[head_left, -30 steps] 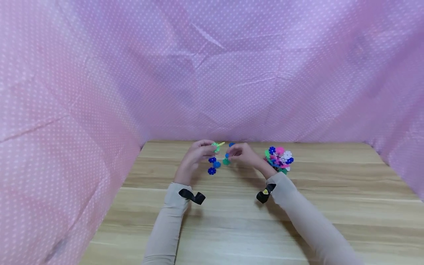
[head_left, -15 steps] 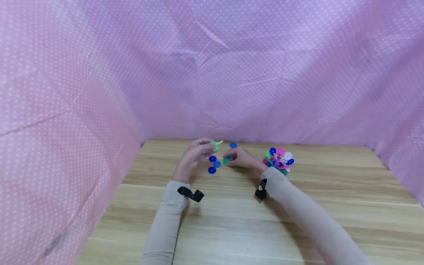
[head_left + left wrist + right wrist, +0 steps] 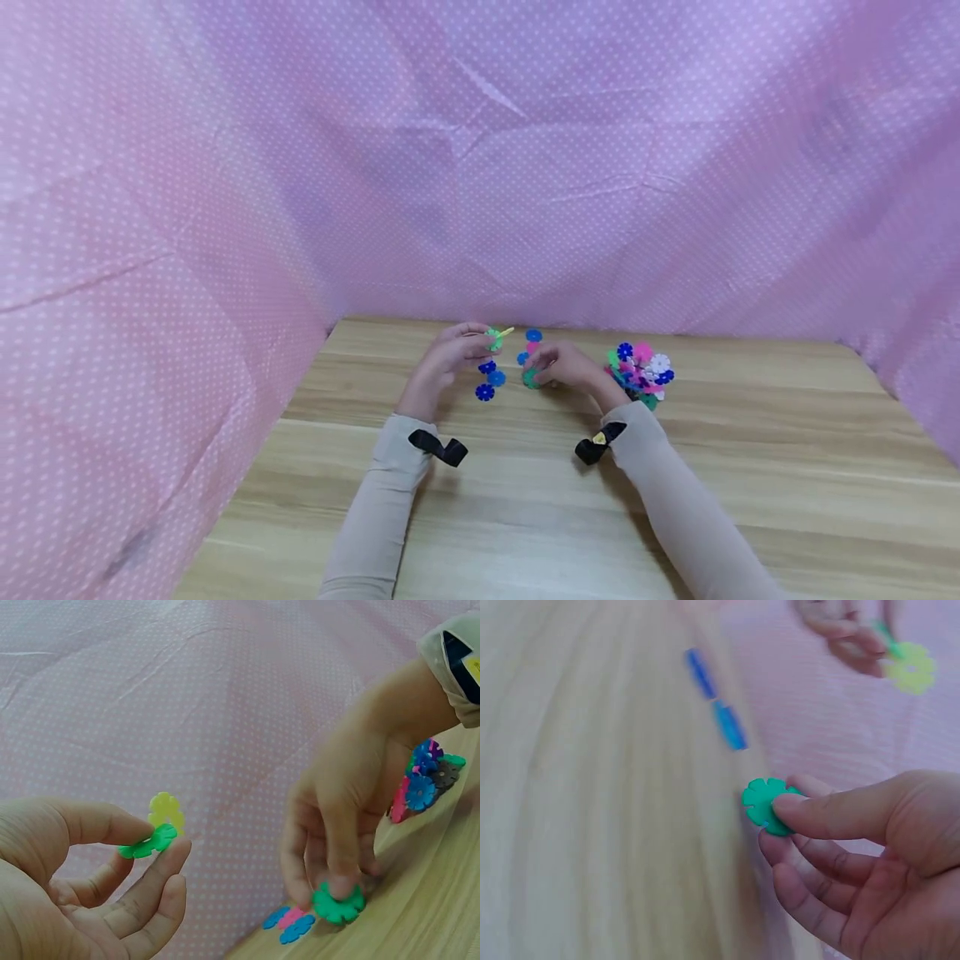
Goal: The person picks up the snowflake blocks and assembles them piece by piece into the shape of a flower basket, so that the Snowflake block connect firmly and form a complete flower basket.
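Note:
My left hand (image 3: 447, 360) pinches a light green notched plastic disc (image 3: 150, 841) between thumb and fingers, above the table. Joined to it is a yellow notched disc (image 3: 165, 810) that stands up at an angle. A darker green notched disc (image 3: 763, 804) is pinched between thumb and fingers of my right hand (image 3: 567, 367). Just beyond that hand lie a blue disc (image 3: 533, 335), a pink disc (image 3: 290, 918) and a second blue disc (image 3: 298, 928) in a row. Below my left hand are two dark blue discs (image 3: 485, 392) with a lighter blue disc (image 3: 496, 378) between them.
A pile of mixed notched discs (image 3: 642, 371) sits on the wooden table (image 3: 525, 517), right beside my right wrist. Pink dotted cloth (image 3: 480, 183) hangs behind the table's far edge and along its sides.
My right hand has shifted slightly right and now holds the darker green disc farther from the left hand's pieces. The pink disc has come into sight. My left hand keeps its grip.

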Tool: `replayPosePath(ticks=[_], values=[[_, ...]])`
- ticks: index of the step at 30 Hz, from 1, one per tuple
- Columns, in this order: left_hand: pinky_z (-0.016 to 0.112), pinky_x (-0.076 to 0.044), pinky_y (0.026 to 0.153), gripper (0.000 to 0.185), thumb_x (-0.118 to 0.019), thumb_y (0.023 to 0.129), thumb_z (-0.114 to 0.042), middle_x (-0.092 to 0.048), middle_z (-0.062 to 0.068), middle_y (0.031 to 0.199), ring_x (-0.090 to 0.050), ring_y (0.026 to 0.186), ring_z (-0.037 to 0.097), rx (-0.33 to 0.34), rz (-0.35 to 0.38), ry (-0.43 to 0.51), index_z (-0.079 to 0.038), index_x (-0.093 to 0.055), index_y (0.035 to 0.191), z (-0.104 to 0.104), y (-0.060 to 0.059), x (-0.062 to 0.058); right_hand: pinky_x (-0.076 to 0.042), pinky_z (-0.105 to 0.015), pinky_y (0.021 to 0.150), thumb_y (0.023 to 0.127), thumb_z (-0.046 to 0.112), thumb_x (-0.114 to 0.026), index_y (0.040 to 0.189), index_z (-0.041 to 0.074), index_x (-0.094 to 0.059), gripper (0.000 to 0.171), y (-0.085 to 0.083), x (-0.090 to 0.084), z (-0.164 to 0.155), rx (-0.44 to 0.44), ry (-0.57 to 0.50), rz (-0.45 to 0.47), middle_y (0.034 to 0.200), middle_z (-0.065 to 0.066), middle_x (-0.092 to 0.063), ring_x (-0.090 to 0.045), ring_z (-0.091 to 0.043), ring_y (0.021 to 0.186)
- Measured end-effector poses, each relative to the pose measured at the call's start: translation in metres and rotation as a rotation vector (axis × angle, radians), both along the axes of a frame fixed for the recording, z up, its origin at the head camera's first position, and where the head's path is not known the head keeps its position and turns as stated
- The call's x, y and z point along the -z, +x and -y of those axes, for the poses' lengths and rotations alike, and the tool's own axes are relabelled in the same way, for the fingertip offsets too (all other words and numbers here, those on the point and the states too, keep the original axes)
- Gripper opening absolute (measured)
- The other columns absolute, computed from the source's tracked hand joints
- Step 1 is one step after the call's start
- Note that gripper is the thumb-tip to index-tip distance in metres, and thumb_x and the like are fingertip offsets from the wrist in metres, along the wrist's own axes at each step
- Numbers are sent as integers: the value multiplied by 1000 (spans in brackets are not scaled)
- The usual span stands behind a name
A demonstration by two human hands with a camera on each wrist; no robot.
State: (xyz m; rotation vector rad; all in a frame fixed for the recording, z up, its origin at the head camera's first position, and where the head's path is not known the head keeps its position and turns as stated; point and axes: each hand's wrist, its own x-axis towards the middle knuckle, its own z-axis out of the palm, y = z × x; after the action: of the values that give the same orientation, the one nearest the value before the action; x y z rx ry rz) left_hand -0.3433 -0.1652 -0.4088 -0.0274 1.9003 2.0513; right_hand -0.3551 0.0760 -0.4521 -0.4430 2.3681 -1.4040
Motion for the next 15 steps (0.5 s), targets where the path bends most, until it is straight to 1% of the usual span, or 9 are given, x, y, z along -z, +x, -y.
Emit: replayPosePath(ticks=[3,6,8,11,15], values=[[52,-46,112,26,-69,95,-6,-71,2,96,-69,112,35,12,4,-9,-1,-61,120,-6,2,3,-59,-33,69,90,-1,-71,115,-6,-72,26,4,-2,-7,87,-100,41,95,-12,-72,-63,-17,75],[53,-46,112,26,-69,95,-5,-73,2,95,-68,115,37,22,11,-17,-1,-61,120,-10,3,6,-63,-39,76,92,4,-73,122,-6,-69,32,8,-7,-10,184,-186,41,101,-13,-74,-68,-16,78],[53,-47,111,25,-68,95,-6,-73,2,95,-69,115,37,26,12,-26,-1,-62,119,-11,3,8,-63,-41,80,93,5,-73,125,-7,-66,35,10,-12,-11,229,-242,44,101,-12,-75,-70,-15,79],[51,-49,110,25,-68,96,-6,-74,2,95,-66,119,41,29,5,-44,-1,-62,119,-13,3,9,-62,-41,84,94,6,-72,125,-9,-65,35,13,-22,-10,270,-307,39,96,-5,-75,-69,-10,80],[48,-51,107,25,-68,96,-6,-73,2,95,-62,122,45,21,2,-52,-1,-62,120,-14,3,9,-62,-40,84,95,9,-72,124,-7,-66,34,15,-34,-7,299,-361,20,89,7,-73,-69,-7,82]])
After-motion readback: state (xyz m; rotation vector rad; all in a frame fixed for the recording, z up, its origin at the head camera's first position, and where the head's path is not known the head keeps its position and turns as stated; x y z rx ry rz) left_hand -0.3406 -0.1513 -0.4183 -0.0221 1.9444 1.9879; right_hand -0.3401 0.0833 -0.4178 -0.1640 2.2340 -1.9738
